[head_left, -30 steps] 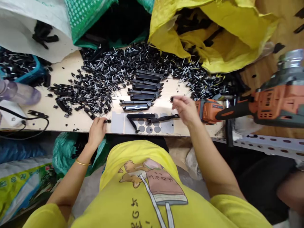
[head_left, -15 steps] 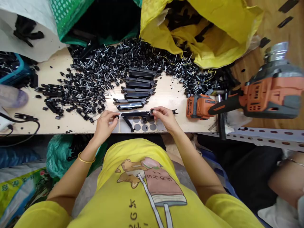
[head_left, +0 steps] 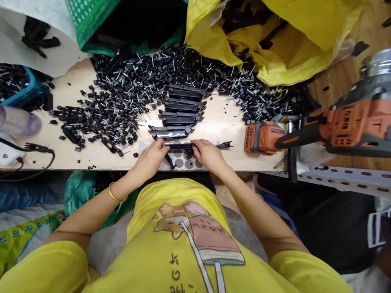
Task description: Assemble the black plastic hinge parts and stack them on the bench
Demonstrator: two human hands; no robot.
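Note:
Between my two hands lies a slim black plastic bar (head_left: 177, 146), level across the near edge of the workbench. The fingers of my left hand (head_left: 152, 158) are closed on its left end. At the other end, my right hand (head_left: 210, 155) grips it with bent fingers; the fingertips and that end are partly hidden. Below the bar a short black arm (head_left: 170, 161) slants down over a pale sheet with grey round spots (head_left: 189, 164). Another forked black part (head_left: 224, 145) sticks out to the right of my right hand. Several similar black bars (head_left: 182, 106) lie stacked in a column just beyond.
A wide heap of black knobs with metal pins (head_left: 122, 95) covers the back and left. Behind it stand a green bag (head_left: 88, 24) and a yellow bag (head_left: 305, 53). An orange cordless power tool (head_left: 351, 124) lies right. A blue basket (head_left: 27, 91) sits left.
My left hand has moved right, from beside the bar's left end onto it. My right hand now presses closer over the other end. The whole view has shifted slightly.

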